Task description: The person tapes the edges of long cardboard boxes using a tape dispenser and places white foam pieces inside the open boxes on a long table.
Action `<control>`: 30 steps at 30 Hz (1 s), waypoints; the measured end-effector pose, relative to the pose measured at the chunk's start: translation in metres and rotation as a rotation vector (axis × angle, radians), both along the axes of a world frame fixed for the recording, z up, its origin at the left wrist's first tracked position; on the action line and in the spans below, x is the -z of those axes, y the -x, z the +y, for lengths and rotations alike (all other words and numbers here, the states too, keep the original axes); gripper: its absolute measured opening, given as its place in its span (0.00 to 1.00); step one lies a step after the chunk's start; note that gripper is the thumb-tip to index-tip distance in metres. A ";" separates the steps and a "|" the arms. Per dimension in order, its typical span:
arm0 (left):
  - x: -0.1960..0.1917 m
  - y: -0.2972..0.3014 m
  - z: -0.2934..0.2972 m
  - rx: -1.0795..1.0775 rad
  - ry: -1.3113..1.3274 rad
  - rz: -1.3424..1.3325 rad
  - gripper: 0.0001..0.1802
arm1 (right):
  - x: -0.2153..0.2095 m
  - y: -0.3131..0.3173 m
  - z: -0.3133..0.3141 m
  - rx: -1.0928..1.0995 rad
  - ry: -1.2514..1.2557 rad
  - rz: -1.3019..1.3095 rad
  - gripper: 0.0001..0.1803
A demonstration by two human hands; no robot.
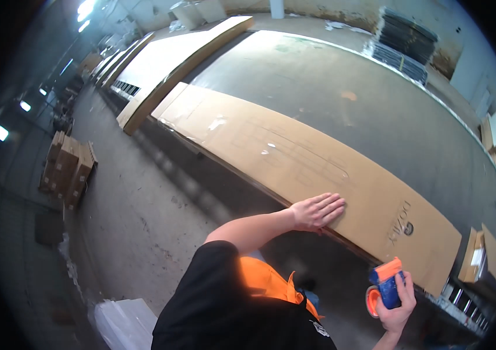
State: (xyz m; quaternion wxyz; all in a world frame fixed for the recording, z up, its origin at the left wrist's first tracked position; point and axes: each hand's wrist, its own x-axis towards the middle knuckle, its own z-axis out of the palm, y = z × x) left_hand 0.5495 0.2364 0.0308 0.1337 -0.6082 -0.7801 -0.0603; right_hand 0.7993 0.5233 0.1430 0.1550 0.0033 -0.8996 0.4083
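We press left hand (317,211) flat, open, on carton (312,169); right hand (396,306) grasps tape gun (387,286) near carton's right end.

A second long cardboard box (160,64) lies far left on the grey tabletop (341,99), dark stacked panels (402,44) sit far right, small brown cartons (68,166) stand on the concrete floor (137,221) at left, and a white sheet (122,321) lies near.

Daylight is dim and cool, brightest at the upper left where ceiling lamps (86,8) flare white. Pale glare washes the grey table (329,87) at upper centre. Fisheye bending curves straight edges — corners fall black, and the left rim blurs.
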 end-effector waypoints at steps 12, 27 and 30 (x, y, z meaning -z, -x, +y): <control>0.026 0.172 -0.351 -1.156 -0.246 -0.061 0.43 | -0.018 0.135 -0.226 0.057 -0.178 -0.020 0.34; 0.055 0.287 -0.514 -1.448 -1.770 -0.760 0.52 | -0.003 0.219 -0.370 -0.055 -0.090 -0.216 0.36; 0.067 0.201 -0.392 -1.414 -1.499 -0.748 0.49 | 0.002 0.228 -0.378 -0.039 -0.131 -0.130 0.32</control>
